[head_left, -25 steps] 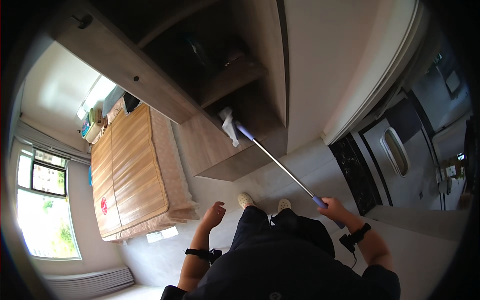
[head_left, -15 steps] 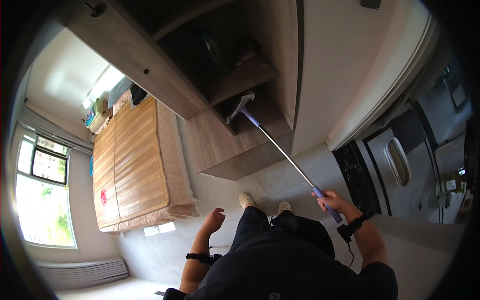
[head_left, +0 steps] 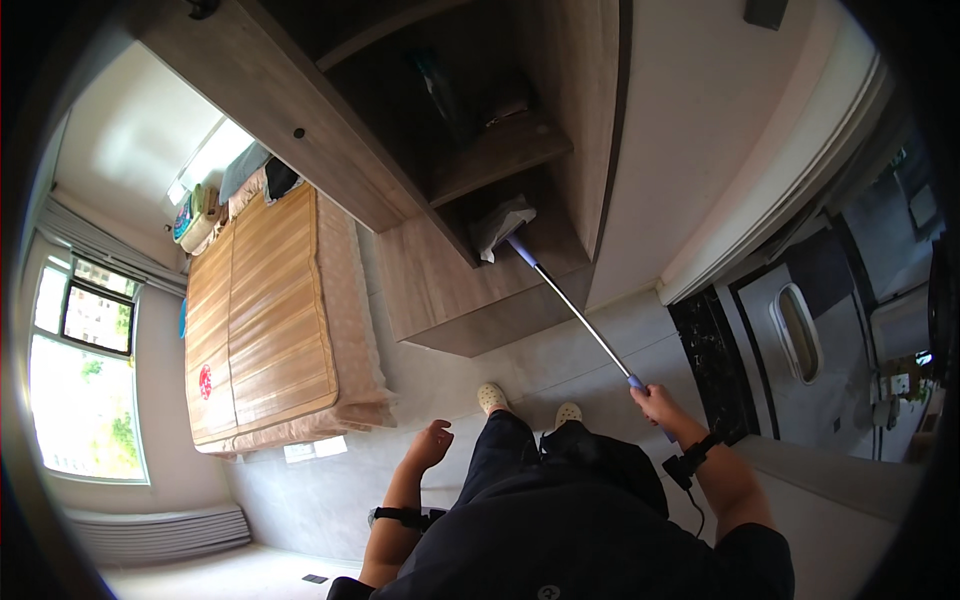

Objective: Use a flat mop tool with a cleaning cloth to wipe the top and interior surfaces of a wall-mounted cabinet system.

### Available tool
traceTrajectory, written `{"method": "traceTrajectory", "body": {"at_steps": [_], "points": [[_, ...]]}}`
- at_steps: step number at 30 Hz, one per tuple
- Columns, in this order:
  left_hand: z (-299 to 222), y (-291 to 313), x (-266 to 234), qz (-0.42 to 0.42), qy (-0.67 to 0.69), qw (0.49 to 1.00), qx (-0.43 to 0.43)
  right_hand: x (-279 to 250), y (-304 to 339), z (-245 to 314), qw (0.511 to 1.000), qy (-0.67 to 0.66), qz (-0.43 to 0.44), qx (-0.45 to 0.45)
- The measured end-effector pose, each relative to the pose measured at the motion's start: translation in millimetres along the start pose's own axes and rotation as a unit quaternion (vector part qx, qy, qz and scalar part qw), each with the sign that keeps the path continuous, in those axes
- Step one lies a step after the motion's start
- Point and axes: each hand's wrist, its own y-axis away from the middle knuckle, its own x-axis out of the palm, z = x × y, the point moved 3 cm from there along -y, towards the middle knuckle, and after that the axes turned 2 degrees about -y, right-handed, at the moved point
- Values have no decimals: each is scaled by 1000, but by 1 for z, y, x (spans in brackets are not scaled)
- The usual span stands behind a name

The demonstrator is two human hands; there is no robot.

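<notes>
My right hand (head_left: 660,408) is wrapped round the lower grip of a flat mop with a silver pole (head_left: 580,315) and purple sections. The pole slants away up and left. Its head, covered by a pale cloth (head_left: 503,225), is inside the lowest compartment of a wooden cabinet (head_left: 450,285), near the compartment's left side wall. Whether the cloth presses on the compartment's floor I cannot tell. Beside my body on the left, my left hand (head_left: 430,445) hangs with its fingers loosely bent and holds nothing.
Left of the cabinet stands a bed with a brown mat (head_left: 270,310). A cabinet shelf (head_left: 505,160) lies above the mop head, with dim items farther up. A doorway with a black threshold (head_left: 712,355) is on the right. My clogs (head_left: 491,397) stand on grey floor tiles.
The mop head has shifted slightly to the right in the compartment and turned, showing more of its pale cloth. My right hand has moved slightly with the pole; my left hand stays nearly still.
</notes>
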Motion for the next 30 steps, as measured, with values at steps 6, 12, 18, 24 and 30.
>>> {"method": "traceTrajectory", "body": {"at_steps": [6,12,18,24,30], "points": [[-3,0,3,11,9,1000,0,16,-21,-8,988,50,-83,-123],[6,14,-7,4,-4,1000,-1,40,-45,11,988,-13,-62,-139],[13,32,-13,-3,-22,1000,-22,59,-76,11,960,27,-130,-247],[30,46,-15,-13,-24,998,-48,72,-84,41,953,1,-123,-277],[19,52,-16,7,-19,997,-71,86,-103,77,947,-13,-124,-296]]}}
